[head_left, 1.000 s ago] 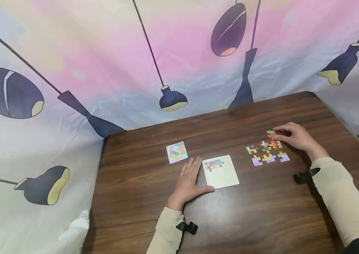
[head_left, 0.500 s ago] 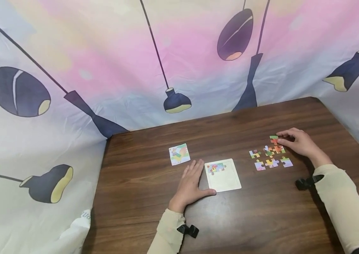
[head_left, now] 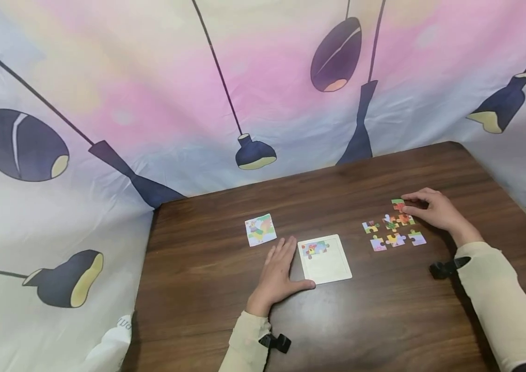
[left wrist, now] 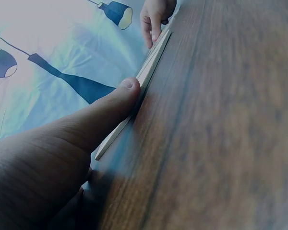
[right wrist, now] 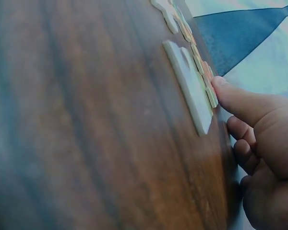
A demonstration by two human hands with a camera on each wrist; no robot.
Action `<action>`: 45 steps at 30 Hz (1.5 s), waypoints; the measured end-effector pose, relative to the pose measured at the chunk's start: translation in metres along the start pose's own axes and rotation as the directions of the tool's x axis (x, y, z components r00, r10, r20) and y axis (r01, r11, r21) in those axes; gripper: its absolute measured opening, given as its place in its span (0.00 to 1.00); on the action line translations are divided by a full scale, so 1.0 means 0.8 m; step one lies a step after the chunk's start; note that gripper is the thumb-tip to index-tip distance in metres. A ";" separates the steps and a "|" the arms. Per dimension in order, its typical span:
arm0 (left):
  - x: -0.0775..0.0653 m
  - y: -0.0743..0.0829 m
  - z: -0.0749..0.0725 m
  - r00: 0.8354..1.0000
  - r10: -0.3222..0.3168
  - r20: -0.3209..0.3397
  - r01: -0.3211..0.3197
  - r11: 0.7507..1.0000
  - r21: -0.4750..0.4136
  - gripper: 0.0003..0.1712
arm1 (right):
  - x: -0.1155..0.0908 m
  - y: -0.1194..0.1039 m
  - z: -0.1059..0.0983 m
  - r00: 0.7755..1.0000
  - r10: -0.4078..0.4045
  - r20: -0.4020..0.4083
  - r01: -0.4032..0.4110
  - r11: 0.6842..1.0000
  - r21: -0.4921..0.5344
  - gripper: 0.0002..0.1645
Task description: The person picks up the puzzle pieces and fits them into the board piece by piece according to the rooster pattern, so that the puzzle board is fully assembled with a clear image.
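My left hand (head_left: 274,276) lies at the left side of a pale square puzzle board (head_left: 327,269), fingers stretched along it and thumb at its near left corner. A few joined puzzle pieces (head_left: 317,248) fill the board's upper left. At the right, the thumb and index finger of my right hand (head_left: 438,211) pinch the edge of a green and red puzzle piece (head_left: 398,204) at the far end of the loose pieces. The right wrist view has the thumb (right wrist: 222,85) right at the edge of the pieces, low over the wood. Part of that piece is hidden by the fingers.
Several loose puzzle pieces (head_left: 395,239) lie flat between the board and my right hand. A small square picture card (head_left: 260,230) lies left of the board. A cloth printed with lamps (head_left: 255,152) hangs behind the brown table (head_left: 197,289).
The head view shifts slightly. Both hands keep their places, the left by the board and the right at the green and red puzzle piece.
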State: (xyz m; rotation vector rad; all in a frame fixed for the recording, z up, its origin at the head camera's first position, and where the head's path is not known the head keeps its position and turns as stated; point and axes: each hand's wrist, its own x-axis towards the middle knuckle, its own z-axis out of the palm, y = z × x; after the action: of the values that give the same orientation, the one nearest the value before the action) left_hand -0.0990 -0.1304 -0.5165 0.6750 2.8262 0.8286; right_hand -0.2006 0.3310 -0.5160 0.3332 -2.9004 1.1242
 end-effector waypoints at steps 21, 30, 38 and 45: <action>-0.006 -0.001 0.001 0.999 -0.036 -0.003 0.036 0.999 0.012 0.68 | 0.006 -0.007 -0.002 0.996 -0.020 0.090 0.020 1.000 -0.002 0.24; -0.002 0.002 0.002 1.000 -0.024 0.005 0.024 1.000 0.017 0.65 | 0.005 -0.005 -0.003 0.998 -0.025 0.058 0.027 0.999 -0.035 0.21; -0.002 0.005 0.003 0.999 -0.032 0.019 0.031 0.999 0.025 0.65 | 0.004 -0.004 -0.007 0.997 -0.015 0.077 0.018 0.999 -0.038 0.21; -0.001 0.003 0.001 1.000 -0.026 0.011 0.026 0.999 0.028 0.65 | 0.009 -0.010 -0.011 0.995 -0.001 0.102 0.003 1.000 -0.027 0.22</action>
State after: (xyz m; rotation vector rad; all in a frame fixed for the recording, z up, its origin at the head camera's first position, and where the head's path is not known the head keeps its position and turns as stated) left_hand -0.0974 -0.1286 -0.5159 0.6435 2.8345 0.7806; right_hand -0.2066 0.3295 -0.5034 0.4044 -2.9990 1.0986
